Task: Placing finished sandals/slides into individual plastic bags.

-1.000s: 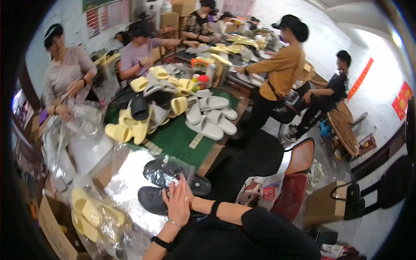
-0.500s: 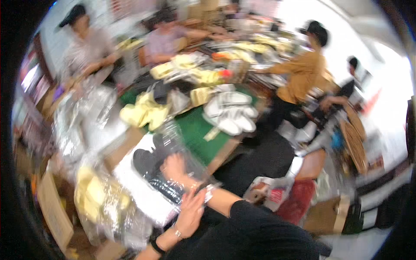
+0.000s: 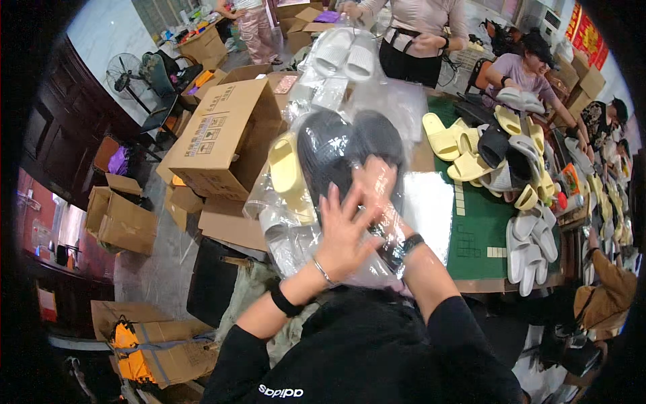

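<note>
A pair of black slippers, a left one (image 3: 323, 145) and a right one (image 3: 372, 131), lies inside a clear plastic bag in front of me. My right hand (image 3: 377, 180) reaches into the bag and grips the right slipper; its fingertips are partly lost against the black strap. My left hand (image 3: 344, 239) is spread open, palm down, against the film beside my right wrist, holding nothing. Under and beside the black pair, more bagged slippers show: a yellow one (image 3: 286, 165) on the left and a grey-white pair (image 3: 346, 54) beyond.
On the right, a green-topped table (image 3: 464, 246) bears loose yellow slippers (image 3: 442, 138), several white ones (image 3: 531, 246) and a white sheet (image 3: 431, 209). An open carton (image 3: 219, 135) stands at left, with a fan (image 3: 124, 74) behind. Co-workers sit and stand around the table.
My view has swung left, so the carton and door now show. My right hand remains inside the bag with the black slippers; my left hand has spread out on the film.
</note>
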`<action>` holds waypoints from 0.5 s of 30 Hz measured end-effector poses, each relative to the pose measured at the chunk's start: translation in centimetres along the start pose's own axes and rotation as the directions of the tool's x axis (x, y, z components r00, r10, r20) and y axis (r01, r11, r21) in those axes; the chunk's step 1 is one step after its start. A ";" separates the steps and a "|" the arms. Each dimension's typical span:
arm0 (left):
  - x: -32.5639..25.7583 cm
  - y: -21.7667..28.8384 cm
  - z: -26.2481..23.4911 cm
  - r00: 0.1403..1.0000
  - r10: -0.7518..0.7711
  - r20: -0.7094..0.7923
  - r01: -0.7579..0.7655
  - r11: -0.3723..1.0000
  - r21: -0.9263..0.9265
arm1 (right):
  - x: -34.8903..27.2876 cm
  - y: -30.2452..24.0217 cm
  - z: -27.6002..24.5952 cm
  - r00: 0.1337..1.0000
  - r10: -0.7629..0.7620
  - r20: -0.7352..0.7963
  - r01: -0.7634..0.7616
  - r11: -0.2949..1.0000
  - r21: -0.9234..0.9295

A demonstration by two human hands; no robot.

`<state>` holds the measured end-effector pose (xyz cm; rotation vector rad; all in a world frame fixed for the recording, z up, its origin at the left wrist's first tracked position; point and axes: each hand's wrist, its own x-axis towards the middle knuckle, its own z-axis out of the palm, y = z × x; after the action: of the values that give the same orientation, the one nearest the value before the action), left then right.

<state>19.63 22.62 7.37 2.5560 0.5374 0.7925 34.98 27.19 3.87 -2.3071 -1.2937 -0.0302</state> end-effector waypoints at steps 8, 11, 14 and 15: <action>4.7 -15.6 0.0 0.821 -0.568 0.057 0.492 0.754 0.435 | -4.8 1.9 6.2 0.604 -0.565 0.563 0.394 0.825 0.406; 2.4 -18.1 2.1 0.857 -0.514 0.020 0.408 0.703 0.583 | -8.3 6.4 0.3 0.475 -0.502 0.723 0.108 0.848 0.519; 2.4 -16.4 3.2 0.862 -0.505 0.042 0.382 0.702 0.601 | -11.2 14.8 -2.1 0.731 -0.236 0.640 -0.099 0.891 0.442; 2.3 -16.1 3.4 0.877 -0.480 0.019 0.378 0.714 0.589 | -12.4 17.9 -2.6 0.797 -0.085 0.598 -0.218 0.883 0.416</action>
<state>19.62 36.34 -1.95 2.7852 1.4409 0.2462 43.19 8.52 -4.23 -1.9787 -1.2998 1.0194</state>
